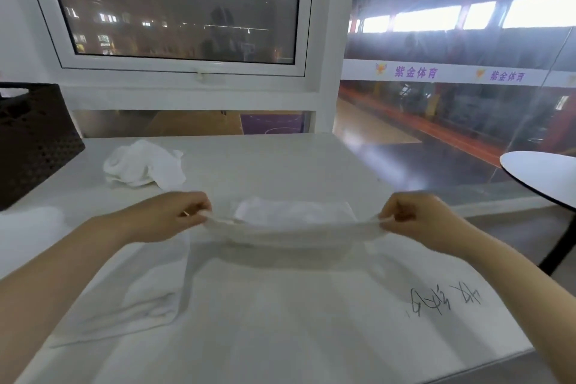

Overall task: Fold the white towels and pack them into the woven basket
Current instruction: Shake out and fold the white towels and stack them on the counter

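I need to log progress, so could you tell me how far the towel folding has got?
One folded towel lies at the near left. Left hand and right hand pinch a held towel mid-fold. A crumpled towel waits; the basket contents aren't visible.

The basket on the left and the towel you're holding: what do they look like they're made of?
Basket: dark brown weave with small open holes, matte; could be plastic or rattan, I cannot tell which. Towel, pinched by the left hand and right hand: soft white terry-like cloth, it sags between the grips.
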A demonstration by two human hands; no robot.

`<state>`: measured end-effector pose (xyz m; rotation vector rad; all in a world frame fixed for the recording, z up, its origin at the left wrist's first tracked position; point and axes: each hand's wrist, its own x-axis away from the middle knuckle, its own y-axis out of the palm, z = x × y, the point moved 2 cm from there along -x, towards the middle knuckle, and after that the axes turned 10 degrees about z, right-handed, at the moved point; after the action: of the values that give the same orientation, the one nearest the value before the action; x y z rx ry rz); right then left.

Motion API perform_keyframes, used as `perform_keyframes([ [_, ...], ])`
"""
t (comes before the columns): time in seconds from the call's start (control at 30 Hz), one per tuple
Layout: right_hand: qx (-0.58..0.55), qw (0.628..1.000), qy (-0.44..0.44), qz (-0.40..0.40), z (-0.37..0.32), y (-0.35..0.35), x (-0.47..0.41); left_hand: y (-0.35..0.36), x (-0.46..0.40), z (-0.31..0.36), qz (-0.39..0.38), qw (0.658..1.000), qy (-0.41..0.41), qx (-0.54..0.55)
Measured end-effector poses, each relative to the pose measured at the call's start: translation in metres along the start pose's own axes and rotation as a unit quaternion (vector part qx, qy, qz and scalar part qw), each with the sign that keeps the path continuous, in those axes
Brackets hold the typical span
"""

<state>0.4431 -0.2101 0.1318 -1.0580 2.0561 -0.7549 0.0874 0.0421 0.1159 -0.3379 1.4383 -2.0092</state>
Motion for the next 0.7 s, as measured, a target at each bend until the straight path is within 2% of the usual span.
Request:
perform_keyframes([
  [0.1, 0.018, 0.990, 0.013, -0.141, 0.017, 0.015, 0.030, 0.017, 0.021, 0.007, -0.115, 0.986, 0.020, -0.119],
  [0.17, 0.003, 0.966, 0.049, -0.254, 0.023, 0.024, 0.047, 0.030, 0.033, 0.012, -0.167, 0.970, 0.029, -0.176],
  [0.23, 0.011, 0.939, 0.040, -0.341, 0.024, 0.032, 0.060, 0.043, 0.046, 0.018, -0.201, 0.954, 0.037, -0.219],
  [0.33, 0.023, 0.906, 0.020, -0.422, 0.022, 0.043, 0.072, 0.055, 0.058, 0.028, -0.231, 0.936, 0.040, -0.263],
  [0.43, 0.021, 0.873, 0.020, -0.487, 0.018, 0.046, 0.076, 0.052, 0.062, 0.037, -0.267, 0.933, 0.022, -0.242],
  [0.5, 0.023, 0.873, 0.030, -0.486, 0.017, 0.040, 0.072, 0.043, 0.058, 0.039, -0.281, 0.937, 0.014, -0.208],
  [0.57, 0.004, 0.892, 0.042, -0.451, 0.019, 0.028, 0.062, 0.028, 0.048, 0.040, -0.274, 0.945, 0.009, -0.181],
  [0.63, -0.034, 0.914, 0.052, -0.402, 0.022, 0.014, 0.049, 0.014, 0.032, 0.036, -0.230, 0.964, -0.001, -0.137],
  [0.7, -0.083, 0.939, 0.062, -0.328, 0.029, 0.004, 0.034, 0.004, 0.013, 0.030, -0.167, 0.984, -0.029, -0.049],
])
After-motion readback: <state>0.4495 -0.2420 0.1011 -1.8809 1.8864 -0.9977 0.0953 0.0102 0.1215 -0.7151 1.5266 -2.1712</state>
